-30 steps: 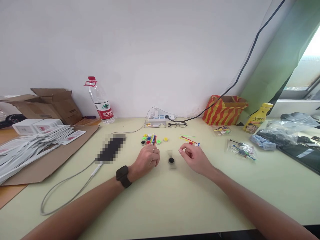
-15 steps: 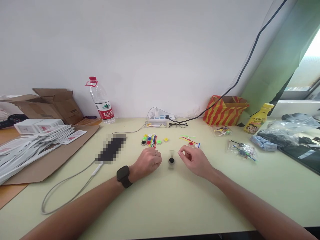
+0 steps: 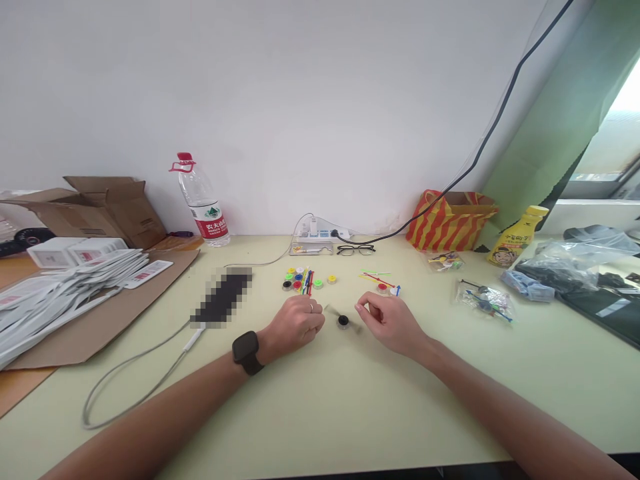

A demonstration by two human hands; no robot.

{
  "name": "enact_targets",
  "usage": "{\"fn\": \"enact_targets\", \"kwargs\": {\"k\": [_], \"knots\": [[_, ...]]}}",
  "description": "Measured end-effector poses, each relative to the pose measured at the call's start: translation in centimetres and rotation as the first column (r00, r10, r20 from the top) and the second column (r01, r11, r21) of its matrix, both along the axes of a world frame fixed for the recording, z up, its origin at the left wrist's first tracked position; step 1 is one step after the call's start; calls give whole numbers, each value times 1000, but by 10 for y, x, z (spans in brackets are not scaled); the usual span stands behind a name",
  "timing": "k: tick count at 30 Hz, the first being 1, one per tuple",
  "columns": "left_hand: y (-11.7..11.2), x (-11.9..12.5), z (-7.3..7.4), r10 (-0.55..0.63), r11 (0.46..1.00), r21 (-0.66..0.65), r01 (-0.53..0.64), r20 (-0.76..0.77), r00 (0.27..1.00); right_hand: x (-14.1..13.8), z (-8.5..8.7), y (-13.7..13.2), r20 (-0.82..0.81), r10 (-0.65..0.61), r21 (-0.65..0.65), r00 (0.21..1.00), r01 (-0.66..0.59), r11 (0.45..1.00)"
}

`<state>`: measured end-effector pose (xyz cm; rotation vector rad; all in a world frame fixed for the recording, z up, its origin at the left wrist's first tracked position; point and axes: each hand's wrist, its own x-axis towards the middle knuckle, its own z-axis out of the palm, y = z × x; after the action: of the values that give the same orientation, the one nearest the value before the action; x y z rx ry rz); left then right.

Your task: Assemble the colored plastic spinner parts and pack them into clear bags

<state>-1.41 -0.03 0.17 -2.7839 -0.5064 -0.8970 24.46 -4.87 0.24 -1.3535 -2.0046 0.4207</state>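
Best leave black-centred spinner (image 3: 343, 321) with blurred arm (image 3: 333, 311) untouched on table (image 3: 320, 413) between left hand (image 3: 301, 322), loosely fisted, can't tell if empty, and right hand (image 3: 386, 318), half curled, nothing visible in grip. Keep knuckles clear of arm's sweep; avoid nudging yellow disc (image 3: 331, 279) beyond.

The table (image 3: 280, 407) bears glasses (image 3: 355, 249) and a black disc (image 3: 343, 321)

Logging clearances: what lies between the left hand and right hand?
In the head view, a round black piece with a blurred strip sits between the left hand and right hand.
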Motion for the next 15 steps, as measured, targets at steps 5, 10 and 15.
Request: {"fn": "enact_targets", "kwargs": {"k": [5, 10, 15], "knots": [[0, 0, 0, -15, 1000, -1, 15, 21, 1000, -1, 1, -1, 10, 1, -6, 1000, -1, 1000], [-1, 0, 0, -17, 999, -29, 17, -4, 1000, -1, 0, -1, 20, 5, -8, 1000, -5, 1000], [-2, -1, 3, -30, 998, -57, 29, -10, 1000, -2, 1, -2, 16, 9, 4, 1000, -9, 1000]]}}
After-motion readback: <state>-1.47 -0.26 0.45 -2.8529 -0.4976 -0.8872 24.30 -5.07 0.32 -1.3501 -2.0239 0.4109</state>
